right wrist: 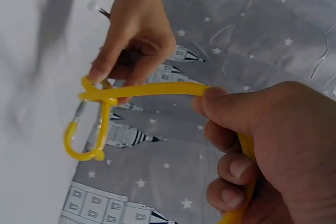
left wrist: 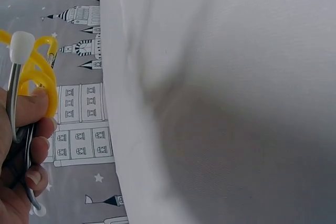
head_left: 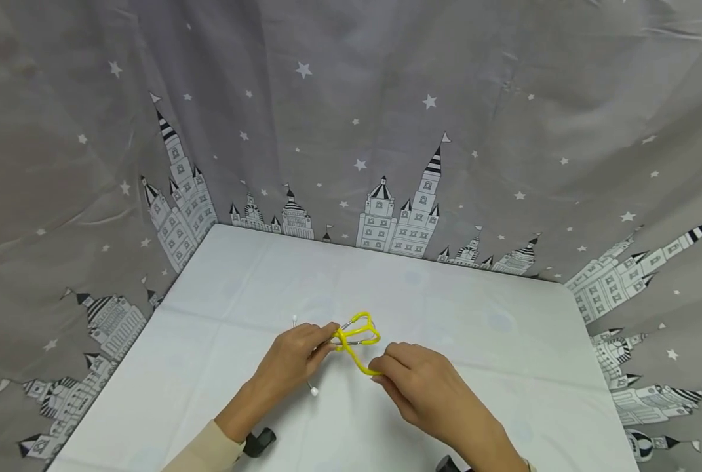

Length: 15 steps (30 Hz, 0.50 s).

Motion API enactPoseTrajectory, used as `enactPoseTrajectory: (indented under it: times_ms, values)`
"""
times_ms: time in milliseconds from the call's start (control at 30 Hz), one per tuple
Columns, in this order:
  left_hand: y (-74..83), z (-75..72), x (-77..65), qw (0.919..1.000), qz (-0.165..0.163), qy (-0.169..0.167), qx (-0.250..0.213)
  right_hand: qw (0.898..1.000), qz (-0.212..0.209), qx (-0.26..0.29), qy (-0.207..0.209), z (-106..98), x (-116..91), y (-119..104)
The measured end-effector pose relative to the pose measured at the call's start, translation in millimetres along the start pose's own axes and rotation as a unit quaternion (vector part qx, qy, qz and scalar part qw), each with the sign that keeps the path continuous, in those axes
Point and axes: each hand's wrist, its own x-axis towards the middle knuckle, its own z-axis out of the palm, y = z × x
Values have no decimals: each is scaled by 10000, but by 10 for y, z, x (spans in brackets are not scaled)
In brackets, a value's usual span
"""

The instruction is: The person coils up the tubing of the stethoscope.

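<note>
A stethoscope with yellow tubing (head_left: 355, 357) and metal ear tubes (right wrist: 79, 113) is held above the white table. My left hand (head_left: 292, 354) grips the ear tubes, and a white ear tip (left wrist: 22, 47) stands out beside the thumb in the left wrist view. Past the left fingertips, the tubing forks into a loop and also wraps across the metal. My right hand (head_left: 424, 387) pinches the loose length of tubing between thumb and forefinger, with the rest running down through the curled fingers (right wrist: 233, 167). Between the hands the tubing is fairly straight in the right wrist view. The chest piece is not visible.
The white-covered table (head_left: 256, 262) spreads beneath both hands. A grey curtain (head_left: 327, 98) printed with castles and stars hangs along its back and sides. Black pieces (head_left: 260, 442) sit by the wrists.
</note>
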Motion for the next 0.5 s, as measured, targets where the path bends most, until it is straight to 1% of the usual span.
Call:
enactPoseTrajectory:
  times_ms: [100,233,400,500]
  values:
    - [31,3,9,9999,109,-66,84,9999,10,-35,-113,-33,54,29]
    - [99,3,9,9988,452,-174,89,9997,239,-32,-74,-53,126,161]
    - [192,41,13,9967,771,-245,-16,9994,337,16,42,-2,195,354]
    - [235,55,37,9949,973,-280,30,9989,445,110,51,41,221,455]
